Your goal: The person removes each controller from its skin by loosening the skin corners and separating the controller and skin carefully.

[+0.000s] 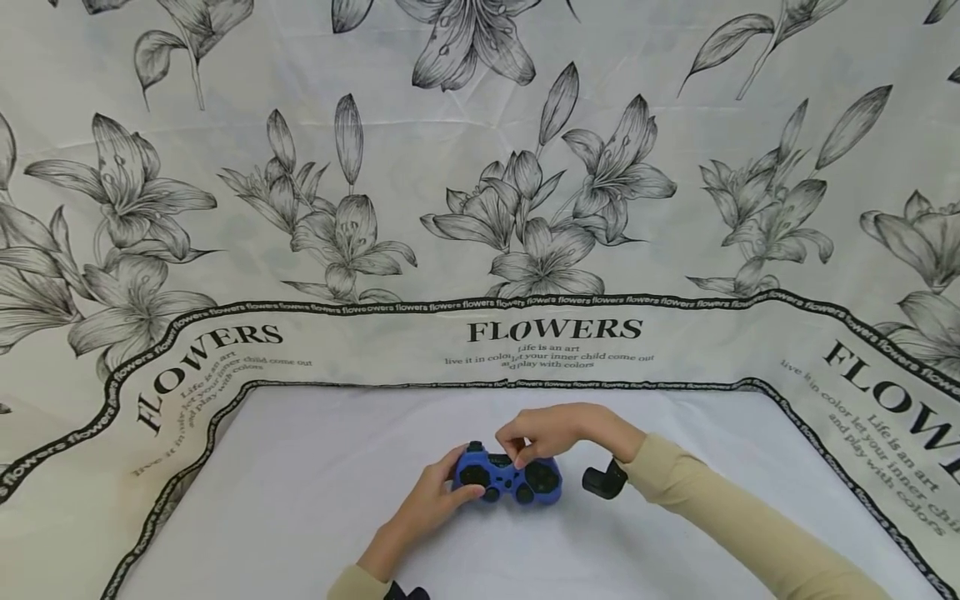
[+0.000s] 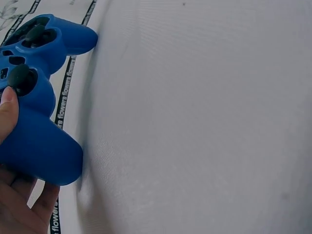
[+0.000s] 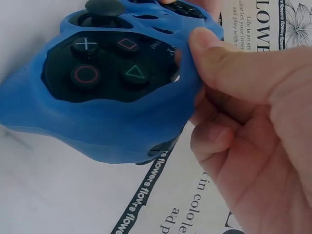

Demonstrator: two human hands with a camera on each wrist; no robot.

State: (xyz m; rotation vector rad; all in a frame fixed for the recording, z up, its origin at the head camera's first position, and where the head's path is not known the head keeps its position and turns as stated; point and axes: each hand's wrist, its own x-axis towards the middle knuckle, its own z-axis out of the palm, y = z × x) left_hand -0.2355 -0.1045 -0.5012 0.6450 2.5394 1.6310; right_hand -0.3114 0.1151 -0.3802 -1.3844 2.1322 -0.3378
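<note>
A black game controller point(image 3: 105, 63) with cross, circle, square and triangle buttons wears a blue soft cover point(image 3: 122, 117). My left hand point(image 1: 431, 497) holds the controller's left end, thumb beside a thumbstick point(image 2: 19, 76) and fingers underneath. At the far edge, my right hand point(image 1: 551, 427) pinches the cover between thumb and fingers, near the face buttons. In the right wrist view the cover is drawn up at the thumb point(image 3: 214, 53), and a small gap shows beside the button panel. The right fingertips behind the edge are hidden.
A white cloth point(image 1: 300, 467) lies under the hands. Behind it rises a fabric backdrop point(image 1: 450, 133) with line-drawn lilies, a black trim band and "FLOWERS" lettering. A black wrist camera point(image 1: 604, 481) sits at the right wrist, and another point(image 1: 405, 592) at the left.
</note>
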